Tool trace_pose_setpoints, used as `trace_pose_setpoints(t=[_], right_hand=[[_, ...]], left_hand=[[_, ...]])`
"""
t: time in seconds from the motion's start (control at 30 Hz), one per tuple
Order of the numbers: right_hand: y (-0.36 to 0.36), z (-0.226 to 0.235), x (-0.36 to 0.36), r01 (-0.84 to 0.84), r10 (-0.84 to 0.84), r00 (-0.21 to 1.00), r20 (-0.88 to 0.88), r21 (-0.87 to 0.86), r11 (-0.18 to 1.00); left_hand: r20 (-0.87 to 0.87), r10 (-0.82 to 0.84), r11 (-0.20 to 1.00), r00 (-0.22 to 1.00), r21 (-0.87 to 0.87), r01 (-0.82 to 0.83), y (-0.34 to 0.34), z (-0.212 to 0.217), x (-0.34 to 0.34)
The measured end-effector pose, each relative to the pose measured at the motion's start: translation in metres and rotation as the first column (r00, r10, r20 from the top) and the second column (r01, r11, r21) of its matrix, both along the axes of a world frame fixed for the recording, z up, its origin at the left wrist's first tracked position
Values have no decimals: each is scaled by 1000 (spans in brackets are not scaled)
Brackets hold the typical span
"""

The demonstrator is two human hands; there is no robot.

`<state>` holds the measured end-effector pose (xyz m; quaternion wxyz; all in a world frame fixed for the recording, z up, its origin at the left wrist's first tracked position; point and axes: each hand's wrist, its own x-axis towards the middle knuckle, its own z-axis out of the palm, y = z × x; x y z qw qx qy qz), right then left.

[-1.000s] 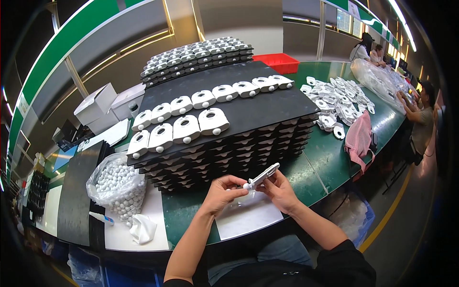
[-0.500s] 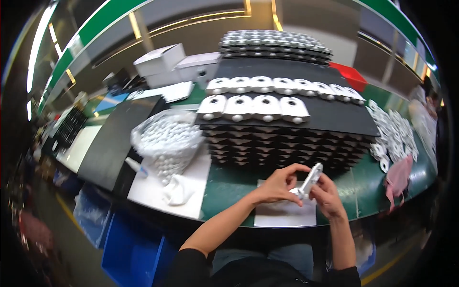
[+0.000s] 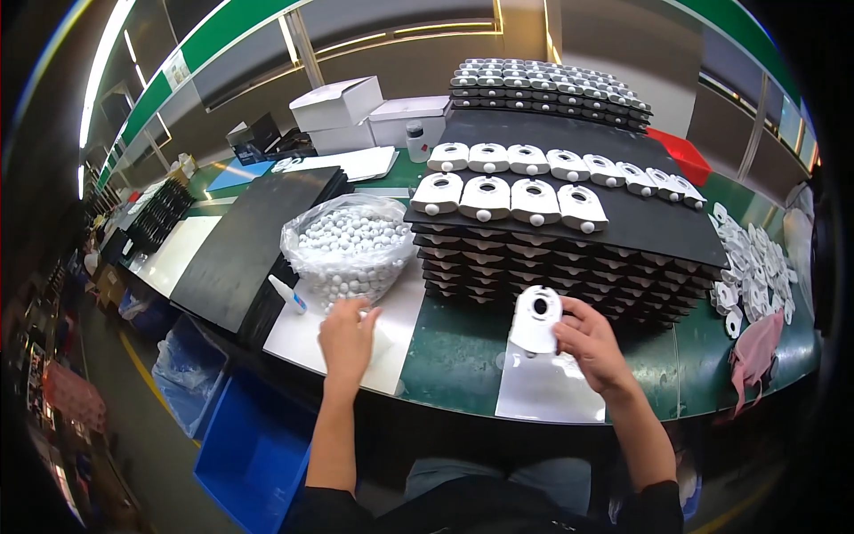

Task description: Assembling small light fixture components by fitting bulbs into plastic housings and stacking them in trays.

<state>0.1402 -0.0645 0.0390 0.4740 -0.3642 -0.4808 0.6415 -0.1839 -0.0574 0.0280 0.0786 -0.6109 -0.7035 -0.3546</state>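
My right hand [image 3: 591,343] grips a white plastic part [image 3: 537,322] by its lower right edge. This part is flat, with a rounded top and a round dark hole, and is raised above a white sheet [image 3: 550,392] at the table's near edge. My left hand [image 3: 346,345] is at the lower end of a clear plastic bag [image 3: 302,258] full of small white balls [image 3: 354,233]. Its thumb stands apart from partly bent fingers, and I see nothing held there. The white cloth beneath is mostly covered by this hand.
Stacked black trays [image 3: 569,276] carry rows of similar white parts [image 3: 485,198]. Loose white parts [image 3: 752,258] and a pink cloth [image 3: 756,351] lie to the right. A small white bottle [image 3: 287,294] is beside the bag. A blue bin [image 3: 253,445] stands below the table, left.
My left hand has left the white part and moved left to the bag. My right hand now holds the part alone, its holed face turned into view. The whole view has shifted slightly.
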Motion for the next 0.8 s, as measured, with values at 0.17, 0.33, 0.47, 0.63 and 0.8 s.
trace_pose_setpoints(t=[0.17,0.33,0.47,0.63,0.8], right_hand=[[7,-5,-37,-57,49,998,-48,-171,984],[10,-6,-55,-139,113,989,-100,-304,943],[20,-15,-61,-151,146,988,-40,-334,930],[20,-7,-74,-183,181,983,-37,-314,932],[13,-6,-77,-136,147,988,51,-170,976]], left_hand=[[-76,154,982,985,-96,-160,-1,-25,-18],[273,-116,991,955,96,93,-6,-14,-6],[454,-404,915,794,187,358,-27,10,38],[453,-555,822,698,165,546,-37,16,65],[361,-634,734,684,4,679,-37,25,68]])
